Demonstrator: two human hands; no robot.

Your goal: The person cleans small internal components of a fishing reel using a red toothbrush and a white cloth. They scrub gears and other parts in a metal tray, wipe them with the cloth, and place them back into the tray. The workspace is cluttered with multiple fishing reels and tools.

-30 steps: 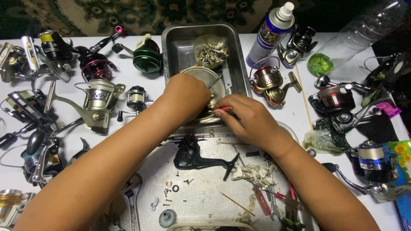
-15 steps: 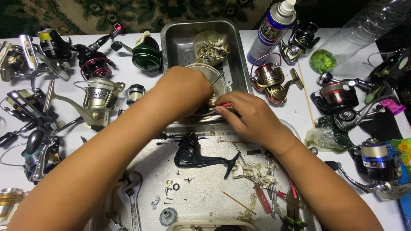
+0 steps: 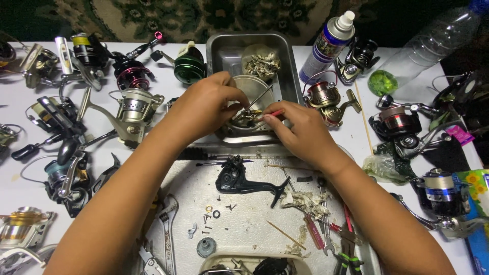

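My left hand [image 3: 211, 102] pinches a small greasy metal reel part with a thin shaft [image 3: 250, 113] over a round metal bowl [image 3: 254, 86] in a steel tray [image 3: 224, 51]. My right hand [image 3: 298, 127] holds a thin red-handled tool [image 3: 272, 114], its tip touching that part. A black reel body with a handle arm [image 3: 239, 179] lies just below both hands on a scuffed white work mat [image 3: 244, 224].
Many fishing reels crowd the table left [image 3: 130, 109] and right [image 3: 400, 122]. A spray can [image 3: 326, 46] and a clear plastic bottle [image 3: 433, 40] stand at the back right. Washers, screws, a gear [image 3: 206, 247], a wrench [image 3: 168, 229] and pliers [image 3: 349, 249] litter the mat.
Both hands have shifted slightly within the frame over the bowl; the thin shaft of the held part now shows between them. The camera view has dropped a little.
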